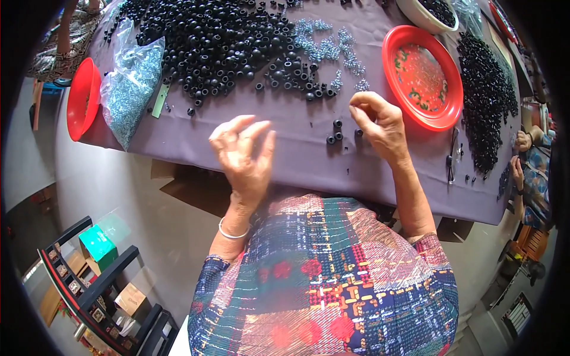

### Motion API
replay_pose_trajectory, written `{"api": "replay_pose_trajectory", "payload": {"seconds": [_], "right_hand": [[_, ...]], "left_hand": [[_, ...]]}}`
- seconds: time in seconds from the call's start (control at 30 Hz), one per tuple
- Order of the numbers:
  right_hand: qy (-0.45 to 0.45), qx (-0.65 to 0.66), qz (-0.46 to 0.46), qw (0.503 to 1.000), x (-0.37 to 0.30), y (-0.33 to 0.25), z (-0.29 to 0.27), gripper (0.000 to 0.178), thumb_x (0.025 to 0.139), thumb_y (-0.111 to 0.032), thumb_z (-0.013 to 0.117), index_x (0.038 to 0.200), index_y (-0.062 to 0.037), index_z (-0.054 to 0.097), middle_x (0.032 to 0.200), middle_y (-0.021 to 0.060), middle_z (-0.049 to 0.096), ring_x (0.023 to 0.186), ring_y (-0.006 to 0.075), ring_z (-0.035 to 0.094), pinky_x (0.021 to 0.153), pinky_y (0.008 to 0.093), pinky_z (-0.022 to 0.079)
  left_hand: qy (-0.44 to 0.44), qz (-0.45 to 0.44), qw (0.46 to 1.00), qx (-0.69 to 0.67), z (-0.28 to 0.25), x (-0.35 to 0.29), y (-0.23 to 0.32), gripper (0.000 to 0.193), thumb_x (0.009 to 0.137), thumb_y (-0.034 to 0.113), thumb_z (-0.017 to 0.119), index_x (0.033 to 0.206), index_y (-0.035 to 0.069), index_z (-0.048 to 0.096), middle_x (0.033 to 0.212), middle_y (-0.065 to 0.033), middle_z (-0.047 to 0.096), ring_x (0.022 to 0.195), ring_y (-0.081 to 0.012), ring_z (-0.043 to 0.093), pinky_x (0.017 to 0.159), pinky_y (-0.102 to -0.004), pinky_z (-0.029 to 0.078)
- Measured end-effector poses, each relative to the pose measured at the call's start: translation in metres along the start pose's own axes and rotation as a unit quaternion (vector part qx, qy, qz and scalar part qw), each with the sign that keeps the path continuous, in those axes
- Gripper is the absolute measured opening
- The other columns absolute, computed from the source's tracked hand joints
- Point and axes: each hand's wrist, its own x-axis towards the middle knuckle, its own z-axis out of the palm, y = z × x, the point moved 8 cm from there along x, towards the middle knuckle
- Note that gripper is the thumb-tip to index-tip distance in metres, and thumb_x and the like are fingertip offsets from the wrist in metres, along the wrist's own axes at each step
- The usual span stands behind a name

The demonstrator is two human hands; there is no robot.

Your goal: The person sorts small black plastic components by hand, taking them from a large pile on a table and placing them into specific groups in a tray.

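Note:
My left hand (242,155) is raised over the table's near side, slightly blurred, its thumb apart from the curled fingers and nothing seen in it. My right hand (383,124) pinches thumb and forefinger together; whatever is between them is hidden or too small to name. Just left of it, a few small hollow black caps (337,135) lie on the grey-purple cloth (297,154), and another black cap (358,133) sits beside the hand. Beyond both hands spreads a large heap of rounded black caps (219,44), with small clear bluish pieces (320,46) scattered alongside.
A red plate (389,65) with small pieces stands right of my right hand, near a mound of small black parts (484,101). A slim metal tool (450,169) lies between. At left are a plastic bag of bluish pieces (133,80) and a red bowl (76,113). Another person's hands (518,169) show far right.

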Motion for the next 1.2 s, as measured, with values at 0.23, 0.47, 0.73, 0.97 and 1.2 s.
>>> {"api": "replay_pose_trajectory", "payload": {"seconds": [0.23, 0.47, 0.73, 0.97, 1.2], "right_hand": [[-0.086, 0.403, 0.159, 0.897, -0.02, -0.008, 0.016, 0.011, 0.086, -0.007, 0.064, 0.094, -0.0008, 0.062, 0.081, 0.0023, 0.063, 0.073, 0.0073, 0.057, 0.066, 0.0213, 0.046], [-0.069, 0.415, 0.098, 0.902, -0.027, -0.003, 0.018, 0.009, 0.084, -0.003, 0.065, 0.091, 0.0018, 0.063, 0.082, 0.0044, 0.063, 0.072, 0.0088, 0.056, 0.066, 0.0225, 0.045], [-0.056, 0.461, 0.133, 0.876, -0.035, 0.003, 0.023, 0.007, 0.083, -0.001, 0.065, 0.09, 0.001, 0.064, 0.081, 0.0028, 0.062, 0.07, 0.0075, 0.054, 0.063, 0.022, 0.044], [-0.074, 0.499, 0.128, 0.854, -0.027, 0.007, 0.016, 0.01, 0.084, -0.007, 0.066, 0.089, 0.0012, 0.062, 0.079, 0.0044, 0.062, 0.066, 0.0091, 0.056, 0.06, 0.0212, 0.046], [-0.086, 0.615, 0.151, 0.769, -0.032, 0.007, 0.02, 0.011, 0.085, -0.007, 0.065, 0.09, 0.0013, 0.06, 0.077, 0.0057, 0.062, 0.064, 0.0112, 0.058, 0.059, 0.0226, 0.047]], "left_hand": [[-0.167, -0.269, 0.795, -0.518, 0.074, -0.01, 0.024, 0.022, 0.082, 0.0, 0.067, 0.103, 0.0, 0.063, 0.098, -0.003, 0.062, 0.087, -0.0085, 0.059, 0.077, -0.0212, 0.048], [-0.189, -0.261, 0.769, -0.552, 0.084, -0.012, 0.044, 0.018, 0.083, -0.001, 0.067, 0.101, -0.002, 0.062, 0.094, -0.0046, 0.063, 0.084, -0.0106, 0.061, 0.074, -0.0223, 0.051], [-0.169, -0.182, 0.832, -0.496, 0.083, -0.01, 0.053, 0.01, 0.086, 0.002, 0.065, 0.095, 0.001, 0.061, 0.084, -0.0028, 0.062, 0.075, -0.0081, 0.059, 0.07, -0.0216, 0.049], [-0.189, -0.179, 0.84, -0.476, 0.088, -0.003, 0.063, 0.009, 0.087, 0.004, 0.063, 0.093, 0.002, 0.056, 0.079, -0.0025, 0.059, 0.071, -0.0092, 0.056, 0.063, -0.024, 0.047], [-0.127, 0.025, 0.908, -0.398, 0.072, 0.009, 0.074, 0.02, 0.081, 0.001, 0.069, 0.1, 0.002, 0.062, 0.079, -0.0058, 0.061, 0.07, -0.0115, 0.058, 0.063, -0.0233, 0.047]]}}
